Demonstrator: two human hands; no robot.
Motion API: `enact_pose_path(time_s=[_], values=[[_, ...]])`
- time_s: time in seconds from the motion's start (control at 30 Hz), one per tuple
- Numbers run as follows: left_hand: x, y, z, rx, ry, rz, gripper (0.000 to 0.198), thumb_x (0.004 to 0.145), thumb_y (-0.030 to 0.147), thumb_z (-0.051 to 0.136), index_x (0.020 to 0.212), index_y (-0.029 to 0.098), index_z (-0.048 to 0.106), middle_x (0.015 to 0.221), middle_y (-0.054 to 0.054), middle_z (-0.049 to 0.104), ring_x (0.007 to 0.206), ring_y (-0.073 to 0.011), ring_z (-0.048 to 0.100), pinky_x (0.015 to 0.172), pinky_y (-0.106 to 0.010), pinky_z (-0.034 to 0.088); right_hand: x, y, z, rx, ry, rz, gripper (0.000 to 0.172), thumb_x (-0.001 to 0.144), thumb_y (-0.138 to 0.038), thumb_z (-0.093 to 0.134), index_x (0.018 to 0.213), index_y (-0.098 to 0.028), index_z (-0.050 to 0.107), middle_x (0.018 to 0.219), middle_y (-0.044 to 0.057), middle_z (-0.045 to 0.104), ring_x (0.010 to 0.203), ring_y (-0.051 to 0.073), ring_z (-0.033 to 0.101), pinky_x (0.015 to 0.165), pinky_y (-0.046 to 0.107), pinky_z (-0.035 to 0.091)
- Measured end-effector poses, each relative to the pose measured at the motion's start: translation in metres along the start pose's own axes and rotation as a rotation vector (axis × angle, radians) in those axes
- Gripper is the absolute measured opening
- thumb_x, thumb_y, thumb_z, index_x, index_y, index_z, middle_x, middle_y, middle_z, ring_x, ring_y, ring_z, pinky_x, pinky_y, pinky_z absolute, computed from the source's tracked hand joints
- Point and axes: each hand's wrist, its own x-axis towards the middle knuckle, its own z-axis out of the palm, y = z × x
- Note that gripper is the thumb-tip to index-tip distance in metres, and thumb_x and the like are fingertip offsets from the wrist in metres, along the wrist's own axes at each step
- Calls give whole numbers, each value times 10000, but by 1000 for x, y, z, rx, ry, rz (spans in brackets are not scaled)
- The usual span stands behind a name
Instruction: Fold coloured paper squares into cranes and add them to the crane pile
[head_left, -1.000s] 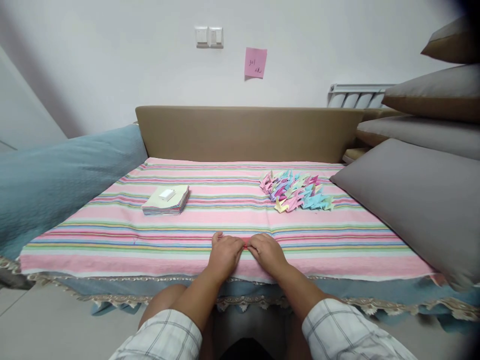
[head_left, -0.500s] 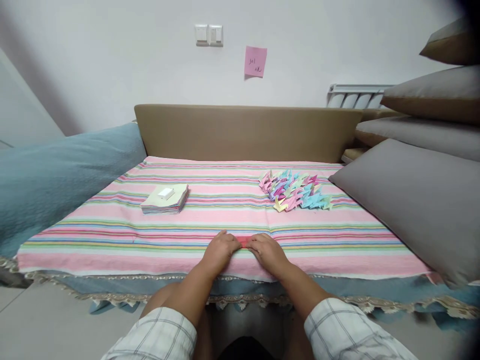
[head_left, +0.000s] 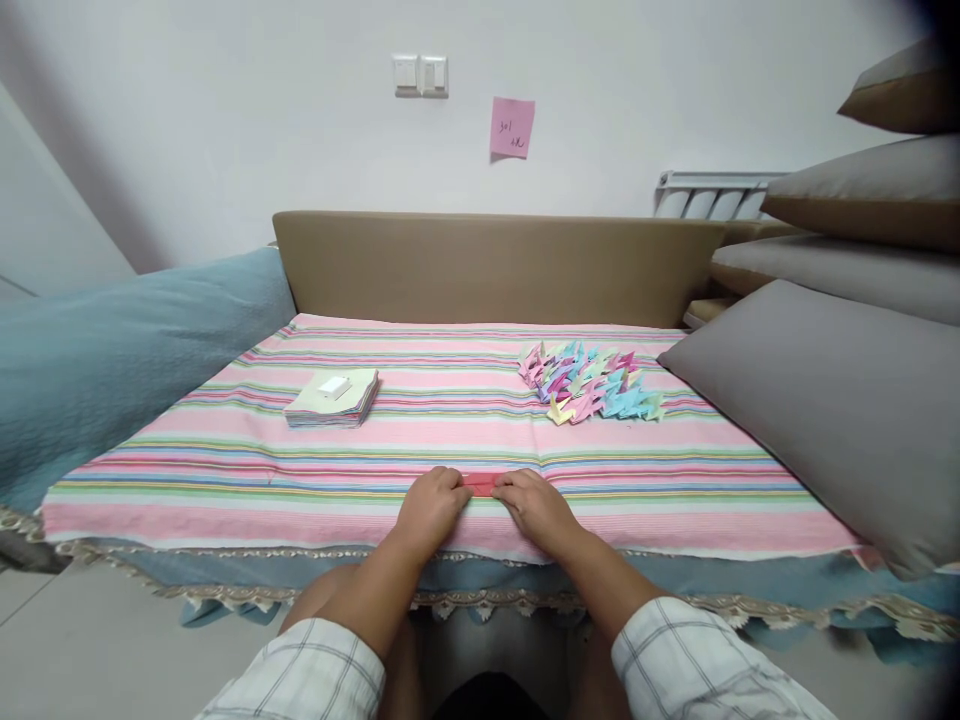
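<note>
A small red piece of folded paper [head_left: 481,485] lies on the striped cloth near the front edge. At its left end, my left hand [head_left: 435,510] is closed with thumb and fingers on the paper. My right hand [head_left: 534,508] pinches the right end in the same way. Only the middle of the red paper shows between them; both ends are covered by my fingers. Farther back to the right lies a pile of folded paper cranes [head_left: 592,385] in pink, blue, purple, green and yellow. A stack of square paper sheets [head_left: 330,405] sits to the left, with a small white block [head_left: 334,386] on top.
The striped cloth [head_left: 225,440] covers a seat with a brown backrest [head_left: 487,265] behind. Grey cushions [head_left: 825,420] are piled on the right, and a blue covered armrest [head_left: 142,340] is at the left. A pink note [head_left: 512,127] hangs on the wall.
My left hand has slid a little to the left along the red paper, so more of it shows between my hands. The right hand has hardly moved.
</note>
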Motion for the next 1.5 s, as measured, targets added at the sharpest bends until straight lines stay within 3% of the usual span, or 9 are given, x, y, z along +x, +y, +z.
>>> enact_pose_path(time_s=[0.17, 0.3, 0.37, 0.47, 0.57, 0.93, 1.13, 1.3, 1.5], values=[[-8, -12, -6, 102, -36, -120, 195, 804, 151, 501, 775, 225, 679, 813, -35, 611, 830, -195, 538, 687, -284, 391, 0, -1, 0, 14, -22, 7, 257, 844, -133, 512, 1006, -245, 679, 1008, 38, 666, 944, 173, 555, 844, 299, 432], [-13, -10, -15, 118, 146, -226, 223, 783, 111, 461, 782, 186, 671, 849, -70, 619, 844, -208, 537, 742, -320, 417, 0, -1, 2, 23, -27, 17, 265, 846, -128, 499, 997, -251, 679, 1021, 35, 659, 948, 179, 548, 853, 310, 425], [-13, 0, -15, 74, 249, -76, 221, 783, 125, 480, 893, 177, 664, 937, -86, 630, 899, -214, 528, 828, -354, 413, 0, -2, 2, 25, -23, 14, 255, 851, -134, 500, 989, -251, 679, 1013, 34, 658, 944, 175, 542, 853, 310, 421], [-13, 17, -7, 8, 211, 224, 324, 824, 157, 475, 1120, 222, 591, 1119, -71, 617, 1025, -213, 509, 954, -407, 356, -1, -3, 2, 14, -5, 7, 236, 853, -142, 504, 973, -248, 678, 980, 40, 652, 929, 169, 531, 838, 305, 417], [-13, 25, 5, 18, 146, 228, 378, 826, 157, 488, 1191, 237, 549, 1145, -69, 621, 1035, -216, 521, 967, -436, 345, -2, -3, 0, -8, 35, 21, 207, 864, -179, 501, 948, -238, 681, 933, 51, 636, 892, 173, 519, 792, 296, 421], [-9, 25, 6, -34, 105, 145, 375, 728, 125, 566, 1090, 212, 613, 1112, -74, 639, 980, -229, 541, 935, -434, 370, -13, 6, -22, -116, 17, 215, 201, 764, -80, 508, 790, -201, 667, 824, 52, 623, 819, 196, 516, 746, 309, 399], [-6, 23, 9, -84, 132, 130, 347, 734, 116, 558, 1054, 229, 631, 1060, -57, 659, 951, -220, 554, 976, -460, 339, -2, -5, -10, -3, 64, -3, 211, 864, -230, 495, 1012, -198, 641, 1062, 62, 638, 971, 203, 529, 882, 340, 387], [0, 9, 15, -179, 213, 77, 180, 823, 216, 535, 935, 188, 673, 964, -67, 688, 874, -194, 594, 828, -364, 450, 9, -2, 2, -39, -30, 34, 158, 837, -291, 578, 935, -206, 666, 1010, 45, 666, 931, 195, 565, 860, 323, 407], [6, 5, 13, -190, 202, 60, 176, 856, 244, 497, 860, 188, 663, 866, -61, 688, 816, -187, 600, 765, -340, 454, 11, -8, 2, -158, -49, 56, 180, 873, -319, 517, 938, -207, 641, 939, 53, 676, 873, 188, 584, 788, 299, 416]])
